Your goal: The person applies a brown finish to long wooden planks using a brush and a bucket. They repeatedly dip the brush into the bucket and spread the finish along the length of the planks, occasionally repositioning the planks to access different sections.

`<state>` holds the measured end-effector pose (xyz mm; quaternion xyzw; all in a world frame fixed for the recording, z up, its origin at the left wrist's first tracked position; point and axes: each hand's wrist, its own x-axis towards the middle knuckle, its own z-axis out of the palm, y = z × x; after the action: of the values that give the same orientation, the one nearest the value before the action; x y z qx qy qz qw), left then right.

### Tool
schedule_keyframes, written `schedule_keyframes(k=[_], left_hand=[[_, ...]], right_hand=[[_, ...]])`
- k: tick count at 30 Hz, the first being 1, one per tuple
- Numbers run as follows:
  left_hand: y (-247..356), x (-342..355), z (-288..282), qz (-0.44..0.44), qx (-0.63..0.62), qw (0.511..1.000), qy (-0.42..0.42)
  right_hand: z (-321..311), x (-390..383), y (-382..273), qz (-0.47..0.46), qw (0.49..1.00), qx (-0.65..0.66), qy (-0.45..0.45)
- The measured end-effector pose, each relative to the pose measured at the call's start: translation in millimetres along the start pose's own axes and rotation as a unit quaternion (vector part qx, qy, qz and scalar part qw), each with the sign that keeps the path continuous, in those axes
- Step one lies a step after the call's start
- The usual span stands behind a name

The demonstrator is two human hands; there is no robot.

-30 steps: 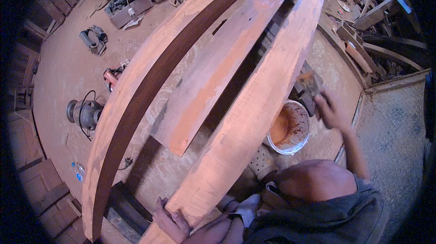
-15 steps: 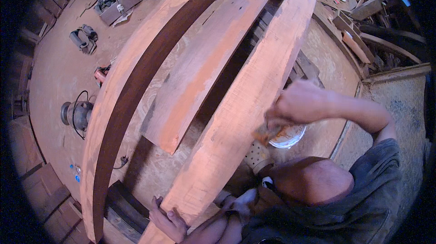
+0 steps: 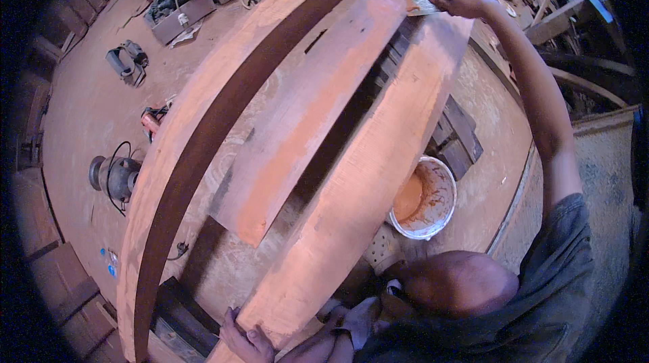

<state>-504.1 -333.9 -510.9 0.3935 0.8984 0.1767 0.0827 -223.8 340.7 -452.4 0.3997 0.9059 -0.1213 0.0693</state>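
Note:
My left hand (image 3: 247,341) rests on the near end of a long curved wooden plank (image 3: 351,180), coated pale orange. Its fingers are apart, reaching the plank's left edge. At the far end, my right hand (image 3: 461,1) is closed round a flat, pale paintbrush (image 3: 422,5) with an orange tip. The tip is at the right edge of the middle board (image 3: 304,113), which bears a brighter orange streak. Beside the plank's right edge stands a white bucket (image 3: 451,204) with orange liquid inside and smears on its wall.
Another curved plank (image 3: 196,133) with a dark side arches along the left. A round metal machine (image 3: 116,177) and a red tool (image 3: 153,118) lie on the floor beyond it. Farther back is a box of gear (image 3: 179,21). Scrap wood (image 3: 564,18) is piled at the far right.
My right hand has moved from beside the bucket to the far end with the paintbrush, uncovering the bucket. My left hand has stayed at the plank's near end.

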Motion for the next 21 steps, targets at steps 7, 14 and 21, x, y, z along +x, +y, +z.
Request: schedule_keyframes(k=[7, 14, 21], left_hand=[[-9.0, -7.0, -6.0, -0.024, 0.012, 1.000, 0.001], [-14.8, -8.5, 3.0, -0.025, 0.012, 1.000, 0.001], [-10.8, -5.1, -0.5, -0.054, -0.003, 0.998, -0.012]], right_hand=[[0.0, 77.3, 6.7, 0.078, 0.992, -0.043, -0.089], [5.8, 102.6, 28.2, 0.030, 0.987, -0.081, -0.137], [17.8, 112.1, -13.7, -0.065, 0.981, -0.054, -0.174]])
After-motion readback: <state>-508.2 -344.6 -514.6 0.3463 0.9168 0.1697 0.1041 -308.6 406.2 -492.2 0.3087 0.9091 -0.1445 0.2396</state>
